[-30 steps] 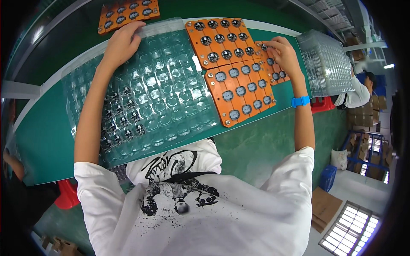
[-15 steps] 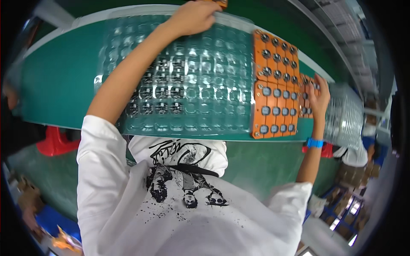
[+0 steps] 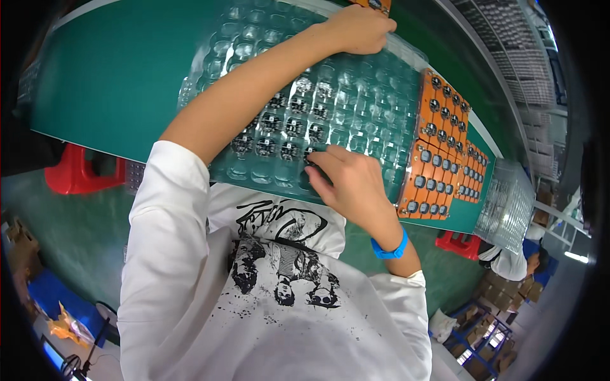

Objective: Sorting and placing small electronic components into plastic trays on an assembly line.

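Observation:
A clear plastic blister tray [image 3: 375, 108] with rows of round pockets lies in front of me. Small black-and-silver electronic parts [image 3: 293, 127] fill several pockets in its near middle. My right hand [image 3: 352, 184] is low over the tray's near side, thumb and forefinger closed around a small dark part [image 3: 309, 157] at the end of the nearest filled row. My left arm crosses above the tray. At the far edge my left hand [image 3: 362, 30] has its fingers curled, right beside an orange board piece [image 3: 376, 5]; its fingertips are hidden, and what they grip I cannot make out.
Orange panels [image 3: 438, 146] bearing round dark components lie right of the tray, with a further orange panel [image 3: 471, 173] beyond. A stack of clear trays [image 3: 506, 206] stands at the table's right end. Red stools [image 3: 82, 170] are by the green table [image 3: 114, 82].
My right hand has come left from the far-right orange panel to the tray's near filled row. My left hand stays by the far edge, a little further right. The whole view has shifted.

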The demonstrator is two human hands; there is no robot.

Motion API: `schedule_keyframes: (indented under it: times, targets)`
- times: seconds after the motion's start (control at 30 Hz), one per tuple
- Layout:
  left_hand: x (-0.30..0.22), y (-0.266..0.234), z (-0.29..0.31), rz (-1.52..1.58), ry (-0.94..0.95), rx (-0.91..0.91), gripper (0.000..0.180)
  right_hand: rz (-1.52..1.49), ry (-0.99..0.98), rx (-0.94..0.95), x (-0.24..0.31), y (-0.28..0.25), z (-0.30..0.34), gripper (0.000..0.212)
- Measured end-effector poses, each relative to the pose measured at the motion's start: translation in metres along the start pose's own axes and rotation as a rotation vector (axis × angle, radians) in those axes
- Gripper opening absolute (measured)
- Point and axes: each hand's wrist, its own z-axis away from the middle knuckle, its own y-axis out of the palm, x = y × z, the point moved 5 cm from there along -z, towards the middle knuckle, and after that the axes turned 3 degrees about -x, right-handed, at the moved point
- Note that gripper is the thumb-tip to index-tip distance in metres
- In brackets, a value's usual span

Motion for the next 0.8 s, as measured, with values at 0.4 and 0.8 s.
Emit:
schedule_keyframes:
  times: [0.4, 0.8]
  targets:
    - [0.001, -0.014, 0.005, 0.020, -0.016, -0.075, 0.018, 0.174, -0.108, -0.211, 0.004, -0.004, -0.018, 0.014]
    - [0.009, -0.008, 0.003, 0.073, 0.044, 0.016, 0.028, 0.205, -0.206, -0.076, -0.006, -0.018, -0.023, 0.008]
